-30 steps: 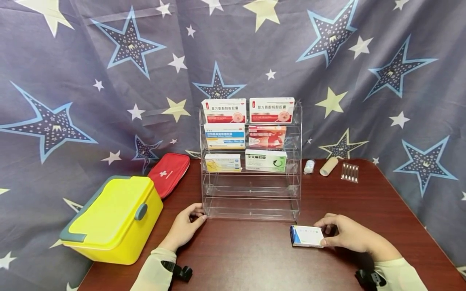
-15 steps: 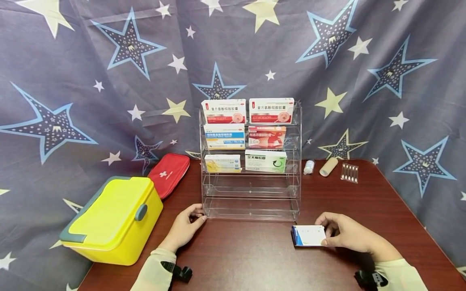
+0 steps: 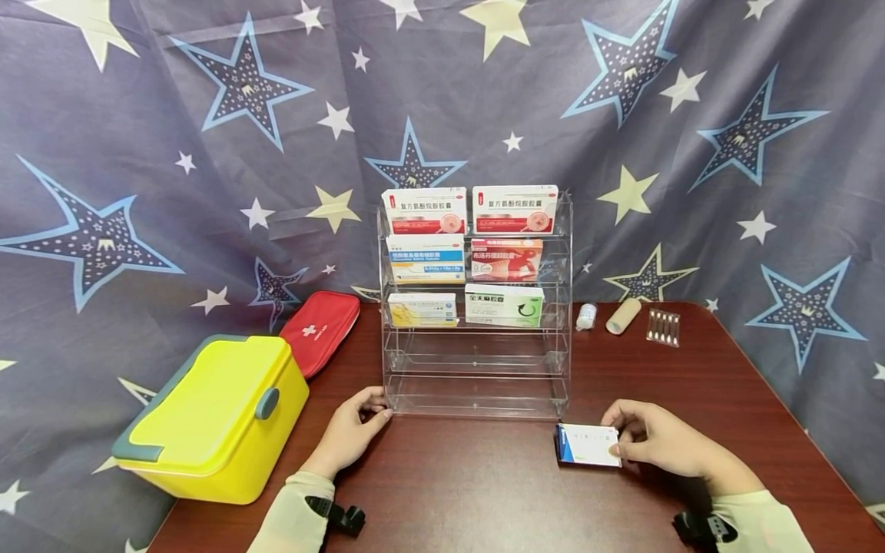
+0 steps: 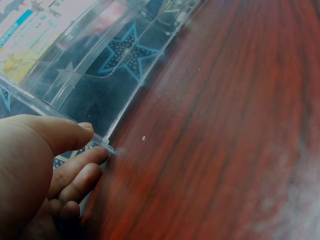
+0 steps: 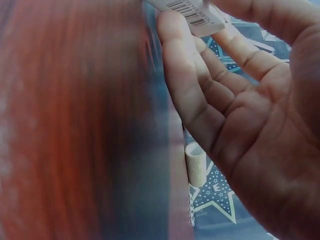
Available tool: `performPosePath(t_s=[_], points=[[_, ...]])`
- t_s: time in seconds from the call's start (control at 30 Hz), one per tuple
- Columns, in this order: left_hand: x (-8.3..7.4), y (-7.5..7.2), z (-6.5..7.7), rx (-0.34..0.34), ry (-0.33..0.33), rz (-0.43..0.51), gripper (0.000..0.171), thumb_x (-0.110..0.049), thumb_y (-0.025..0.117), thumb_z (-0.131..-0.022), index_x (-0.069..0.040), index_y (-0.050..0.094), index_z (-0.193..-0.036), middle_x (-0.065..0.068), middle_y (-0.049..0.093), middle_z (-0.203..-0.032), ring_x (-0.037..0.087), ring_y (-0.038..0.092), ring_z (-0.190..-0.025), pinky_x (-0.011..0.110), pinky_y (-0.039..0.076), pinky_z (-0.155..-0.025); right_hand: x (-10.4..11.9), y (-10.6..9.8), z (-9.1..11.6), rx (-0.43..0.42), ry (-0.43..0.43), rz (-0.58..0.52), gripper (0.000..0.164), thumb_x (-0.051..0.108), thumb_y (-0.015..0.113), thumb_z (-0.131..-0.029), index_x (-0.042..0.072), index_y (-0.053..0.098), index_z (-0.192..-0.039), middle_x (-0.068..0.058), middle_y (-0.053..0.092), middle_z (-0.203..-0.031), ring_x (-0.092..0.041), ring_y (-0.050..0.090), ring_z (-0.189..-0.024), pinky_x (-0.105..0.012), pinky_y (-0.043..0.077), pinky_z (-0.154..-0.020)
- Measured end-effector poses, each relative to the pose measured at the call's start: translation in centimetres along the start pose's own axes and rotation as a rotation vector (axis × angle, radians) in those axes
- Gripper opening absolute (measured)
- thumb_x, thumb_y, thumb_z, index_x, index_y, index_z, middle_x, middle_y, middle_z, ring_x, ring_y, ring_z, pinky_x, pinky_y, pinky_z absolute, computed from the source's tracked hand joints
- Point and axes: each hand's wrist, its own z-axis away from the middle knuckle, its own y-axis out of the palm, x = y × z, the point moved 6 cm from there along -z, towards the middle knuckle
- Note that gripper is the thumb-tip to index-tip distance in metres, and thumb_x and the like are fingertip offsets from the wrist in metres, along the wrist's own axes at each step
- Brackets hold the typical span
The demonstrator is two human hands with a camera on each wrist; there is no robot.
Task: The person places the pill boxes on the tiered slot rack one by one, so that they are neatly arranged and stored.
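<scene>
A clear acrylic display rack (image 3: pixel 477 403) stands mid-table, with medicine boxes in its upper three tiers. My left hand (image 3: pixel 353 430) pinches the rack's lower left corner; in the left wrist view the thumb (image 4: pixel 75 134) lies along the clear side edge, the fingers beyond it. To the right of the rack's front, my right hand (image 3: pixel 660 442) holds a white and blue medicine box (image 3: pixel 588 445) by its right end, between thumb and fingers. The box tilts with its printed face upward, close over the table. A barcode shows on the box's end (image 5: pixel 192 17) in the right wrist view.
A yellow lidded box (image 3: pixel 221 415) and a red first-aid pouch (image 3: pixel 320 332) sit at the left. Behind right lie a small white bottle (image 3: pixel 586 316), a beige bandage roll (image 3: pixel 624 316) and a pack of swabs (image 3: pixel 664 327). A star-patterned curtain (image 3: pixel 442 92) hangs behind the table (image 3: pixel 477 491).
The medicine box in my right hand has shifted slightly right and away from me, and its printed face has turned more into view. My left hand stays at the rack's corner.
</scene>
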Motion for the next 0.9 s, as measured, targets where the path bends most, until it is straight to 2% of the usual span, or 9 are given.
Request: performPosePath(t_s=[0.2,0.57,0.73,0.9], points=[[-0.1,0.0,0.1,-0.003,0.000,-0.004,0.033,-0.010,0.079,-0.094,-0.009,0.069,-0.126,-0.002,0.073,-0.104,0.016,0.068,-0.098,0.035,0.049,-0.086,0.2,-0.1,0.0,-0.021,0.000,0.032,0.024,0.007,0.078,-0.094,0.006,0.063,-0.112,-0.010,0.067,-0.088,-0.014,0.066,-0.067,-0.033,0.056,-0.061],[0.1,0.1,0.1,0.007,-0.004,0.008,0.033,-0.010,0.079,-0.095,-0.011,0.069,-0.126,-0.002,0.073,-0.104,0.016,0.067,-0.098,0.035,0.049,-0.088,1.0,-0.4,0.0,-0.100,0.010,0.096,0.023,0.008,0.080,-0.092,0.013,0.065,-0.109,-0.009,0.070,-0.094,-0.017,0.070,-0.079,-0.032,0.058,-0.067],[0.2,-0.1,0.0,0.004,0.001,0.018,0.032,-0.011,0.078,-0.095,-0.011,0.070,-0.126,-0.002,0.073,-0.104,0.017,0.068,-0.098,0.037,0.049,-0.088,3.4,-0.1,-0.9,-0.186,0.009,0.136,0.025,0.012,0.083,-0.091,0.019,0.067,-0.108,-0.002,0.071,-0.098,-0.019,0.071,-0.082,-0.033,0.058,-0.069],[0.2,0.0,0.0,0.005,0.005,0.018,0.031,-0.013,0.078,-0.096,-0.012,0.070,-0.126,-0.002,0.073,-0.104,0.016,0.067,-0.098,0.037,0.049,-0.088,7.4,0.3,-3.0,-0.294,-0.081,0.181,0.028,0.007,0.085,-0.088,0.020,0.069,-0.107,0.003,0.073,-0.095,-0.017,0.073,-0.081,-0.032,0.059,-0.067]])
